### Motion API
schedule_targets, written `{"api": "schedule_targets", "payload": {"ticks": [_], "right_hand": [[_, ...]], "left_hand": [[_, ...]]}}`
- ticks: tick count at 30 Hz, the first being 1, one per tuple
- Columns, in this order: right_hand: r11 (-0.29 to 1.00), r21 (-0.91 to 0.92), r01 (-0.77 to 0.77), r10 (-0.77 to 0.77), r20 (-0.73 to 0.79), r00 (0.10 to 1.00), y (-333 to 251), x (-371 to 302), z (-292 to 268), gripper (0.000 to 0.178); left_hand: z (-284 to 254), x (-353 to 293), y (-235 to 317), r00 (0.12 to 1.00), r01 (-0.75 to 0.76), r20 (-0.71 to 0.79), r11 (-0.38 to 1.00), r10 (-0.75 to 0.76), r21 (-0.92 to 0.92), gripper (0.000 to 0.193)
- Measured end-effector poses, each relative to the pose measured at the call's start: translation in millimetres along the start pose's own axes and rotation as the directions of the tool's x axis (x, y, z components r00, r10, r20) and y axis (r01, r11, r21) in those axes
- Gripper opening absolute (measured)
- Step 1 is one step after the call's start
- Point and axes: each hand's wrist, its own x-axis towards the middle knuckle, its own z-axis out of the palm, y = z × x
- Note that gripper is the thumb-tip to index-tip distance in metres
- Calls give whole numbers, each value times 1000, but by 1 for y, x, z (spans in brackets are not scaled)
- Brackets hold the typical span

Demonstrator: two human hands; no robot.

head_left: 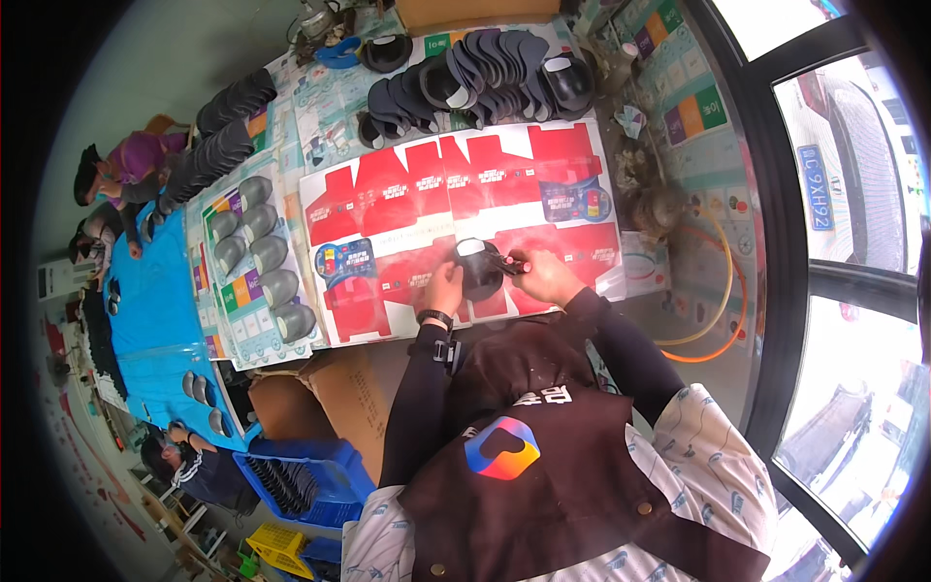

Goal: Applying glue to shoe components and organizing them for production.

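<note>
Beside the tool [511,264] the right hand [546,279] pinches, left fingers [447,280] clasp a black cup [481,277].

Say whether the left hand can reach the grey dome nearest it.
Likely yes: only the flat red-and-white sheet seems between left hand and grey dome, though that hand is on the black dome.

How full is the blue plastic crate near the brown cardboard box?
Not empty: dark curved pieces show inside the blue plastic crate. Whether full, I cannot tell.

Bright, dark-framed windows [849,388] line the right, with a pale wall [184,73] and blue-topped table [155,301] at left.
</note>
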Motion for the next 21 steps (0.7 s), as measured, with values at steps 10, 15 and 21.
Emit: {"api": "schedule_targets", "payload": {"ticks": [10,15,21], "right_hand": [[998,28,-47,45,65,997,10,-1,4,30],[1000,13,16,-15,-102,995,11,-2,-3,32],[998,-27,-58,59,49,997,7,-18,0,27]], "left_hand": [[7,16,-28,995,38,100,994,-27,-105,42],[13,19,-22,990,53,134,985,-31,-163,43],[17,26,-46,994,10,107,987,7,-160,42]]}}
